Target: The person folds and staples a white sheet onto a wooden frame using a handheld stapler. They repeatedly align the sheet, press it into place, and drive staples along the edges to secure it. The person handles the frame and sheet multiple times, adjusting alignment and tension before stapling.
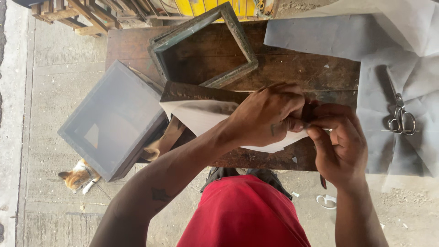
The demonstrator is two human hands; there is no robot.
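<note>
On the workbench: we see a wooden frame [196, 93] wrapped in white paper [201, 116].
Left hand [267, 114]: fingers curled, pinching the paper edge.
Right hand [340, 144]: closed on the same edge, touching the left.
Axis: frame runs left from both hands; left nearer.
Scissors [401, 120]: well apart, right.

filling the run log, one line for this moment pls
left hand: gripping white sheet | right hand: pinching sheet edge | frame under sheet | scissors idle
</note>
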